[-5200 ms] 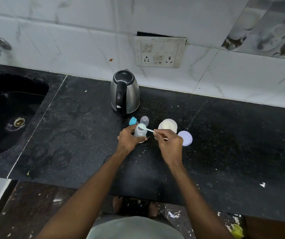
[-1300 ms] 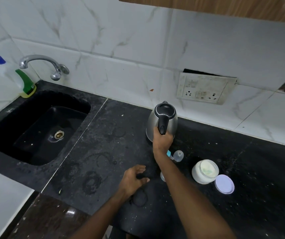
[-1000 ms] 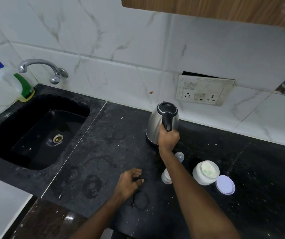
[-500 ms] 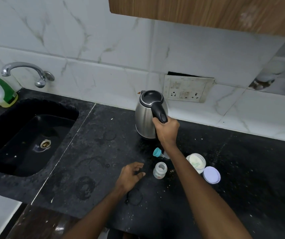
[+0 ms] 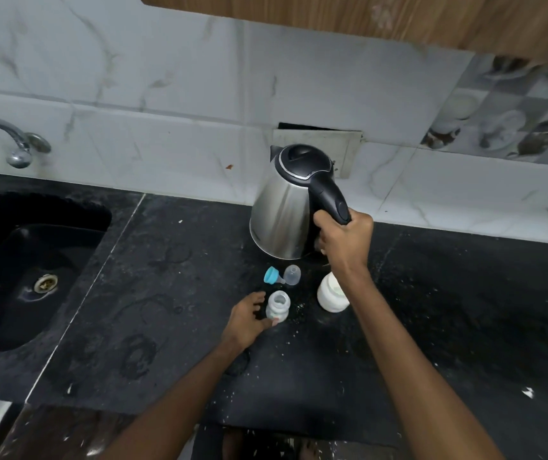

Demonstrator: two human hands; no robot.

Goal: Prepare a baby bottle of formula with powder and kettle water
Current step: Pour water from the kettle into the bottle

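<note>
My right hand [image 5: 344, 239] grips the black handle of the steel kettle [image 5: 282, 214], which hangs above the black counter [image 5: 166, 277] with its spout turned left. Below it the small clear baby bottle [image 5: 277, 305] stands upright and uncapped. My left hand [image 5: 244, 318] holds the bottle at its base, thumb under it and fingers at its left side. The blue bottle ring with teat [image 5: 272, 275] and the clear cap [image 5: 291, 274] lie just behind the bottle. The white powder jar [image 5: 330, 293] stands open to the right, partly hidden by my right forearm.
A black sink [image 5: 30, 260] with a chrome tap [image 5: 13, 137] fills the left side. A white wall socket plate [image 5: 349, 144] sits behind the kettle. Wooden cabinet underside [image 5: 365, 14] runs along the top. The jar's lid is hidden behind my right arm.
The kettle has been lifted higher off the counter and carried slightly right. My left hand moved from the bare counter to the bottle and now holds it.
</note>
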